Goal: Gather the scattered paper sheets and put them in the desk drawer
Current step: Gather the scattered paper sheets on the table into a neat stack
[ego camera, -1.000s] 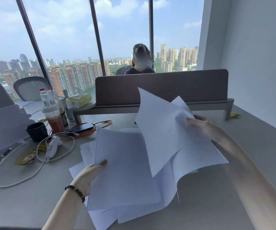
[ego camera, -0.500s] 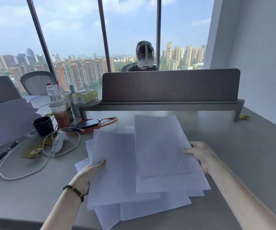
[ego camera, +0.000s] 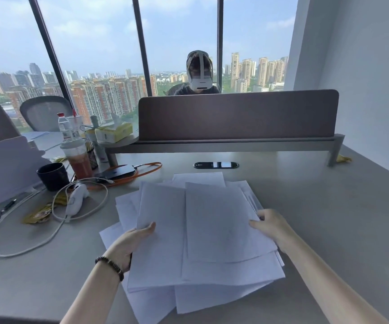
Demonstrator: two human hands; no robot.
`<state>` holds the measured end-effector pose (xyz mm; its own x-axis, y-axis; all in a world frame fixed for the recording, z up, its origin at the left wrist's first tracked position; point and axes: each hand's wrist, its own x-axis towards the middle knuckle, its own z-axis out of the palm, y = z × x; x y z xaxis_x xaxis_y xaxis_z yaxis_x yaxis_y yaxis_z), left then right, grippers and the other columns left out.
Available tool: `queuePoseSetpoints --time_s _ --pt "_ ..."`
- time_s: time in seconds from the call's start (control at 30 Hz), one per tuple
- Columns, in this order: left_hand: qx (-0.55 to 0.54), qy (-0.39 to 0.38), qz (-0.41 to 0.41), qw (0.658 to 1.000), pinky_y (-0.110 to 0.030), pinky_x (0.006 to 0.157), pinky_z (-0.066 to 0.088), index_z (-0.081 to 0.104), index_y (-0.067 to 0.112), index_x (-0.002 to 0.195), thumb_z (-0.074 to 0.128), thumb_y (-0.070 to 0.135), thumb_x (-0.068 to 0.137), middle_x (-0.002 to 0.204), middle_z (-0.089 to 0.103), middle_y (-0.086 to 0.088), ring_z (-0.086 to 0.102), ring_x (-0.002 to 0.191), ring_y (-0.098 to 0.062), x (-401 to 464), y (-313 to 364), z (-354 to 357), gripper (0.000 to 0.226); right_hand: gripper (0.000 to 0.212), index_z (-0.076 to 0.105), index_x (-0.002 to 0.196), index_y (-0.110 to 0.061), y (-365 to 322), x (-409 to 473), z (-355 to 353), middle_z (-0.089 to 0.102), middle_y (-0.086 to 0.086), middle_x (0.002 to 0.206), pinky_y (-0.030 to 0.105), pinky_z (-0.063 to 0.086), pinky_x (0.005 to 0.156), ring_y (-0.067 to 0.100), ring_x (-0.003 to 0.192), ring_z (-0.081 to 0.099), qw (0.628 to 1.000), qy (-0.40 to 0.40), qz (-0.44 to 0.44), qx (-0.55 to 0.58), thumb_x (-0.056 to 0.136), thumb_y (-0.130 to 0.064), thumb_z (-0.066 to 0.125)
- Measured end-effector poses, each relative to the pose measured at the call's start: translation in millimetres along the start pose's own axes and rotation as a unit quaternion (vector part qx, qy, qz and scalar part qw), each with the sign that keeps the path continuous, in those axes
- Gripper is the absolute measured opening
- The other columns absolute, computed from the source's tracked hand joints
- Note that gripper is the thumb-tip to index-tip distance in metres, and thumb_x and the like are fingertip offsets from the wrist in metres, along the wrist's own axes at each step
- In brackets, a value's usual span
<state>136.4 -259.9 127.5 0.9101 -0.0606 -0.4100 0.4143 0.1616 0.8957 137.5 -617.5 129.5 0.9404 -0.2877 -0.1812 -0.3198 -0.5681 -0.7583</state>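
Note:
A loose pile of white paper sheets point(ego camera: 202, 235) lies fanned out on the grey desk point(ego camera: 328, 218) in front of me. My left hand point(ego camera: 128, 246) grips the pile's left edge, thumb on top and fingers underneath. At the right edge my right hand point(ego camera: 272, 226) holds the sheets the same way, thumb over the top sheet. Some lower sheets stick out toward the front edge of the desk. No drawer is in view.
To the left lie a black cup point(ego camera: 53, 176), a drink tumbler point(ego camera: 77, 157), a phone with an orange strap point(ego camera: 116, 172), a white controller point(ego camera: 76, 199) and looped cable. A brown partition point(ego camera: 237, 115) stands behind, with a person seated beyond it. A wall is on the right.
My right hand has lowered the lifted sheets flat onto the pile and now holds its right edge. The sheets lie more squared together. My left hand has stayed at the left edge.

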Motion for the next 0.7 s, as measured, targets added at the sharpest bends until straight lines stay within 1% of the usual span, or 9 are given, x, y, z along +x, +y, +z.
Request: queuePoseSetpoints --time_s 0.03,0.1,0.13,0.2,0.23,0.3,0.4,0.57,0.7 --pt "0.005 -0.002 0.000 1.000 -0.038 0.062 0.062 0.068 0.001 0.116 0.066 0.023 0.093 0.103 0.075 -0.022 0.075 0.071 -0.030 1.5 0.3 3.6 0.032 0.025 0.058 0.071 -0.003 5.8 4.4 2.4 0.057 0.012 0.065 0.028 0.033 0.057 0.027 0.058 0.055 1.000 -0.013 -0.001 0.027 0.078 -0.025 0.068" --pt "0.019 -0.009 -0.002 1.000 -0.036 0.061 0.062 0.068 0.001 0.116 0.065 0.024 0.094 0.095 0.076 -0.019 0.075 0.069 -0.028 4.9 0.0 12.1 0.032 0.041 0.068 0.094 -0.003 12.1 10.6 4.4 0.073 0.021 0.093 0.029 0.045 0.069 0.031 0.079 0.071 0.998 -0.035 -0.011 0.057 0.068 -0.034 0.067" --pt "0.025 -0.012 -0.004 1.000 -0.035 0.061 0.062 0.068 0.001 0.116 0.065 0.024 0.094 0.093 0.076 -0.018 0.075 0.069 -0.028 6.6 -0.1 16.8 0.032 0.038 0.066 0.095 -0.003 10.1 8.1 3.7 0.072 0.020 0.095 0.030 0.049 0.076 0.026 0.082 0.070 0.996 -0.039 -0.019 0.072 0.071 -0.031 0.069" --pt "0.033 -0.017 -0.007 0.999 -0.035 0.060 0.062 0.068 0.000 0.115 0.065 0.024 0.094 0.090 0.076 -0.017 0.075 0.068 -0.027 9.2 -0.1 26.0 0.031 0.016 0.056 0.089 -0.009 5.4 1.8 3.0 0.067 0.002 0.086 0.034 0.052 0.088 0.020 0.088 0.064 0.992 -0.048 -0.018 0.112 0.086 -0.012 0.072" --pt "0.038 -0.019 -0.007 0.999 -0.035 0.060 0.062 0.068 0.000 0.114 0.065 0.024 0.094 0.090 0.076 -0.017 0.075 0.068 -0.027 10.3 -0.1 30.3 0.031 0.018 0.054 0.090 -0.013 7.3 3.1 3.2 0.063 -0.003 0.086 0.035 0.053 0.090 0.022 0.090 0.063 0.989 -0.059 -0.007 0.136 0.089 -0.005 0.071" --pt "0.050 -0.024 -0.008 0.998 -0.035 0.059 0.061 0.068 0.001 0.114 0.066 0.025 0.093 0.090 0.077 -0.016 0.075 0.070 -0.027 12.0 0.3 37.2 0.031 0.020 0.061 0.101 -0.002 11.2 6.0 4.6 0.071 0.008 0.095 0.043 0.057 0.094 0.029 0.094 0.071 0.987 -0.064 0.006 0.149 0.086 -0.004 0.074" --pt "0.056 -0.026 -0.005 0.998 -0.035 0.059 0.061 0.068 0.003 0.111 0.066 0.026 0.093 0.091 0.077 -0.016 0.075 0.074 -0.029 10.6 3.5 39.9 0.029 0.026 0.070 0.107 0.005 18.7 9.1 -0.7 0.076 0.021 0.103 0.052 0.058 0.092 0.034 0.094 0.075 0.984 -0.056 0.024 0.170 0.084 -0.003 0.077" --pt "0.049 -0.011 0.008 0.999 -0.047 0.081 0.059 0.070 0.004 0.112 0.066 0.026 0.093 0.102 0.076 -0.019 0.073 0.084 -0.034 7.2 8.4 24.8 0.029 0.017 0.073 0.100 0.007 25.7 10.0 -20.6 0.076 0.025 0.099 0.042 0.060 0.077 0.036 0.083 0.075 0.977 -0.067 0.053 0.197 0.088 -0.001 0.065" --pt "0.046 -0.005 0.013 0.999 -0.041 0.066 0.063 0.070 0.006 0.108 0.063 0.025 0.095 0.094 0.078 -0.016 0.075 0.073 -0.031 0.3 7.4 16.1 0.024 0.023 0.071 0.096 0.007 32.6 10.4 -23.2 0.075 0.015 0.086 0.033 0.054 0.075 0.027 0.078 0.070 0.982 -0.083 0.049 0.164 0.079 -0.007 0.063"
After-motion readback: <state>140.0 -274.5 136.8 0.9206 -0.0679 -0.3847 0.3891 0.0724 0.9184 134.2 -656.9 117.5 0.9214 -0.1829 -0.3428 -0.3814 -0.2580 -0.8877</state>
